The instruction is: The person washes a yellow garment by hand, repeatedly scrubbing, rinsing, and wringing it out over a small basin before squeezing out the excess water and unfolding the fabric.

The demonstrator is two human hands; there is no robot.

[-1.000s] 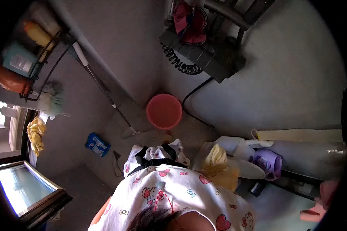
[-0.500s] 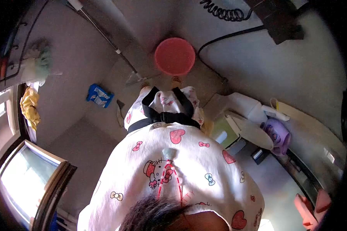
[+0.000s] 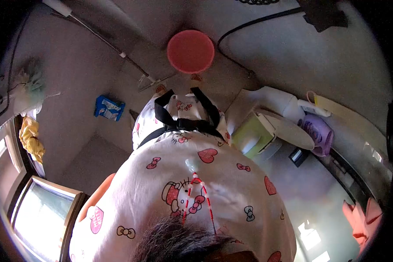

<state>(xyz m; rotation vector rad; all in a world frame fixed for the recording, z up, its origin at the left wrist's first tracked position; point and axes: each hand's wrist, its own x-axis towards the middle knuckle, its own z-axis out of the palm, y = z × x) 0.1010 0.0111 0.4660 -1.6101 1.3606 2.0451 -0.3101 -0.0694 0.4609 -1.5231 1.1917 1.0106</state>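
Neither of my hands shows in the head view. A bare strip of my left arm (image 3: pixel 94 197) appears at the left edge of my white top (image 3: pixel 157 209), which is printed with hearts, bows and cartoon cats. Its hand is hidden behind the top or out of frame. Black straps with a buckle (image 3: pixel 182 124) lie across my waist and thighs. A red and white beaded cord with a pale pendant (image 3: pixel 191 165) hangs over my chest. Beyond my feet, a round pink basin (image 3: pixel 191 51) stands on the floor.
At the left are a long-handled floor squeegee (image 3: pixel 123 55), a blue packet (image 3: pixel 109 108), a yellow cloth (image 3: pixel 31 139) and a window (image 3: pixel 43 214). On the right are a white oval lid (image 3: pixel 288 130), a purple container (image 3: pixel 317 134), a black hose (image 3: pixel 244 26) and coral-coloured cloth (image 3: pixel 363 222).
My view has shifted, so the basin and squeegee sit higher and a little further left. My torso has turned slightly, and part of my left arm has come into sight.
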